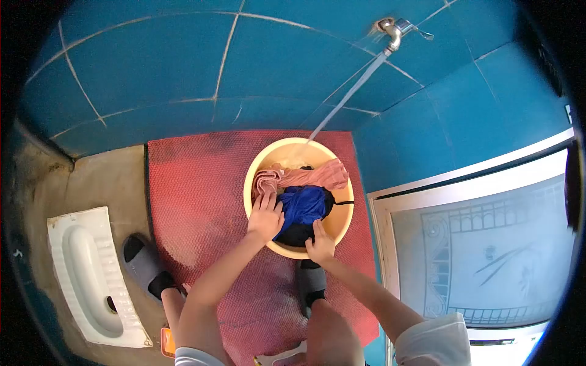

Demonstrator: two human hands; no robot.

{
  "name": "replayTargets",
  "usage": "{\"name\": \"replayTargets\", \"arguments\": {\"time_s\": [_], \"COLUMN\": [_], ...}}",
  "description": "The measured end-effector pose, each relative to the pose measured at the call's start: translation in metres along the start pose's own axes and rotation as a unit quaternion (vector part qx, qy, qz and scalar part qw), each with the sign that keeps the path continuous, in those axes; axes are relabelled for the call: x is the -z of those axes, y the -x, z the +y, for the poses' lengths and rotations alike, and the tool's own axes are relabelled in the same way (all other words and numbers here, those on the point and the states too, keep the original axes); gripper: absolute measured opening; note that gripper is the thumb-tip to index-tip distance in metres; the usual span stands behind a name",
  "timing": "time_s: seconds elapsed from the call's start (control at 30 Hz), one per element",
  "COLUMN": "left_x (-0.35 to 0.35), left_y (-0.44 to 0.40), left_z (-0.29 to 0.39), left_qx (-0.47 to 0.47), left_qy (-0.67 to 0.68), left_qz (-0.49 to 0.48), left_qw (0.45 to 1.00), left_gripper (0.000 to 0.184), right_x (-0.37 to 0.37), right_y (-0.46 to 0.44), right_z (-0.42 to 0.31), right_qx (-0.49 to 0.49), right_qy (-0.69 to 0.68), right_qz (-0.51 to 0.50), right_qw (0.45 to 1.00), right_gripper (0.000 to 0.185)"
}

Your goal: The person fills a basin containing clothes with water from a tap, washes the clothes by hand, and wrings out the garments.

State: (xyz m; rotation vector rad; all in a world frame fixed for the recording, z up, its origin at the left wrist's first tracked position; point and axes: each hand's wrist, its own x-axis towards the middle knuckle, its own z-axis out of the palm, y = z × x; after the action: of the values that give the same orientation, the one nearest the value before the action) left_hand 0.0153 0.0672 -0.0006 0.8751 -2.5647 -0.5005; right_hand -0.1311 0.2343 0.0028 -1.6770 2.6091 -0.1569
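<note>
A yellow basin (249, 178) stands on the floor with wet clothes inside. Blue cloth (304, 204) and black cloth (295, 235) lie toward its near side, with a pinkish garment (320, 176) behind them. My left hand (266, 218) rests at the basin's left side, fingers spread over the edge of the clothes. At the near right, my right hand (320, 244) reaches over the rim, its visible fingers stretched onto the dark cloth. Water streams from the tap (395, 35) into the back of the basin.
A red textured mat (195, 183) lies under the basin. My slippered feet are on either side in front: left slipper (143, 265), right slipper (312, 280). A white squat toilet (91, 268) is at the left, a frosted-glass door (488, 250) at the right. Blue tiled walls (165, 55) stand behind.
</note>
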Motion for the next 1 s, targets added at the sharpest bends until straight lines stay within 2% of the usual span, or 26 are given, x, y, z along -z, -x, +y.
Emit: {"name": "replayTargets", "arguments": {"time_s": [0.03,0.1,0.13,0.33,0.4,0.5,0.57,0.87,1.0], "left_x": [0.004,0.011,0.011,0.003,0.004,-0.001,0.0,0.0,0.002], "left_y": [-0.002,-0.002,0.0,0.001,-0.001,0.001,0.002,0.0,0.001], "left_z": [0.001,0.001,0.002,-0.002,-0.002,-0.003,0.0,-0.001,0.001], "left_qx": [0.001,0.0,-0.012,-0.019,-0.016,-0.026,-0.024,-0.012,-0.007], "left_qy": [-0.01,-0.031,-0.031,-0.025,-0.03,-0.038,-0.043,-0.051,-0.049], "left_qz": [-0.034,-0.108,-0.089,-0.09,-0.103,-0.07,-0.069,-0.099,-0.116], "left_qw": [0.999,0.994,0.995,0.995,0.994,0.996,0.996,0.994,0.992], "left_gripper": [0.037,0.04,0.043,0.039,0.038,0.038,0.038,0.038,0.038], "right_x": [0.002,0.004,0.0,0.002,0.0,0.002,0.008,0.004,0.008], "right_y": [-0.001,0.002,0.004,0.001,-0.001,-0.001,-0.002,-0.003,-0.003], "right_z": [0.001,0.002,-0.001,-0.002,-0.002,0.001,-0.004,0.001,0.0], "right_qx": [0.001,0.011,0.043,0.011,0.016,0.02,0.008,0.023,0.02], "right_qy": [0.002,-0.073,-0.087,-0.088,-0.085,-0.071,-0.057,-0.055,-0.067], "right_qz": [0.006,-0.068,0.028,-0.025,-0.01,-0.011,-0.077,-0.063,-0.087], "right_qw": [1.0,0.995,0.995,0.996,0.996,0.997,0.995,0.996,0.994], "right_gripper": [0.052,0.037,0.024,0.023,0.023,0.023,0.024,0.023,0.022]}}
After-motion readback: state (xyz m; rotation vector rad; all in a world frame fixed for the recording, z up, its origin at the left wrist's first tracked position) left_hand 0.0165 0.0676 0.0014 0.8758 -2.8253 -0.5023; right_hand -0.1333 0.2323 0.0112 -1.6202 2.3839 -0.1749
